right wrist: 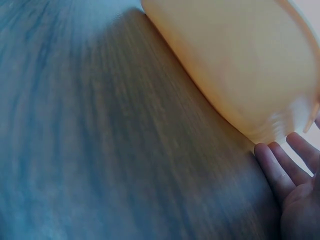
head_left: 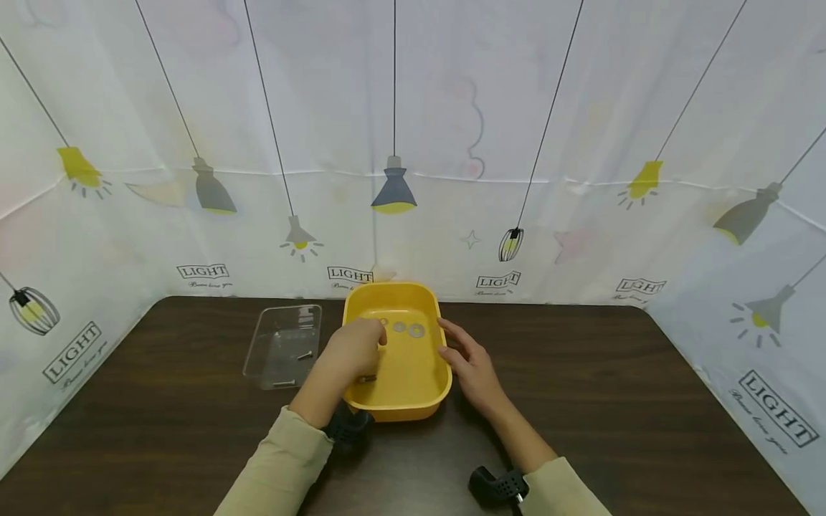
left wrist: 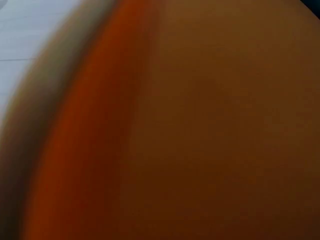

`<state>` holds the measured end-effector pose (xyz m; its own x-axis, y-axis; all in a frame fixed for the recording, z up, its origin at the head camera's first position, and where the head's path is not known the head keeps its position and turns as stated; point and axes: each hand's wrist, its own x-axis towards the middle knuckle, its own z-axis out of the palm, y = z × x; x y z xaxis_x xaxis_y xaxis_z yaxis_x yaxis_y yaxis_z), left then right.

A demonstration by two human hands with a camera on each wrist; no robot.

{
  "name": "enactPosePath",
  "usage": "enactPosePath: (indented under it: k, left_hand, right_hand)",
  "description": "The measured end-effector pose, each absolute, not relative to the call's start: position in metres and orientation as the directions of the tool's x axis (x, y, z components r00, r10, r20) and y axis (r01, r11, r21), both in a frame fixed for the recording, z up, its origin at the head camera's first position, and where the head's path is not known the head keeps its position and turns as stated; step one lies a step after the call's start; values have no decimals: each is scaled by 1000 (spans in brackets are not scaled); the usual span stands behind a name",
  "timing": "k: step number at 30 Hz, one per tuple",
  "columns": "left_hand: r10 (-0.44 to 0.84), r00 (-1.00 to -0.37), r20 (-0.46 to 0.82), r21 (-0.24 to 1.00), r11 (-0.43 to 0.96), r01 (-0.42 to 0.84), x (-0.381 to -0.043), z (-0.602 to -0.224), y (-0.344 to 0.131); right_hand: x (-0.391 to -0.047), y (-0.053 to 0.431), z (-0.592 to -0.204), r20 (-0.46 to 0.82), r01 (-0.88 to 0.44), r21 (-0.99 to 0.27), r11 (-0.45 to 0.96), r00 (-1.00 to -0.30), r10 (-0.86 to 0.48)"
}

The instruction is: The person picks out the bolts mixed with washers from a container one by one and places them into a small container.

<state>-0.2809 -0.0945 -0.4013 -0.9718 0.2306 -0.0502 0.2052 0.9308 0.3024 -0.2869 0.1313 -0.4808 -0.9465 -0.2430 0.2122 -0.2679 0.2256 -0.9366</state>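
A yellow plastic bin (head_left: pixel 403 393) stands on the table. My left hand (head_left: pixel 351 349) reaches over its left side, its fingers bent down inside; I cannot tell whether they pinch anything. Close by on the bin's floor lie several flat metal washers (head_left: pixel 399 327) in a row. Nearer the front left, partly under the left hand, is a small bolt (head_left: pixel 368 378). My right hand (head_left: pixel 475 367) rests against the bin's right side with fingers spread. In the right wrist view, fingertips (right wrist: pixel 264 150) touch or lie right beside the bin's outer wall.
Left of the bin is a clear plastic tray (head_left: pixel 261 351) holding a screw (head_left: pixel 305 355) and another screw (head_left: pixel 284 383). The dark wooden table (head_left: pixel 613 401) reaches back to a white curtain (head_left: pixel 426 236) printed with lamps. The left wrist view is a close orange-brown blur.
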Motion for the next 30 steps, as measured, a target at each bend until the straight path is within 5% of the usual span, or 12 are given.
enactPosePath:
  k: [11, 23, 30]
  left_hand:
    - [214, -977, -7, 208, 956, 207, -280, -406, -89]
    - [244, -970, -2, 319, 919, 231, -282, -411, -94]
    - [229, -973, 32, 256, 939, 229, -283, -413, -91]
  right_hand:
    - [-286, 131, -479, 179, -234, -950, 207, -951, -253]
    - [-287, 132, -479, 176, -235, -949, 211, -949, -263]
    - [-287, 132, -480, 176, -236, -947, 217, -948, -263]
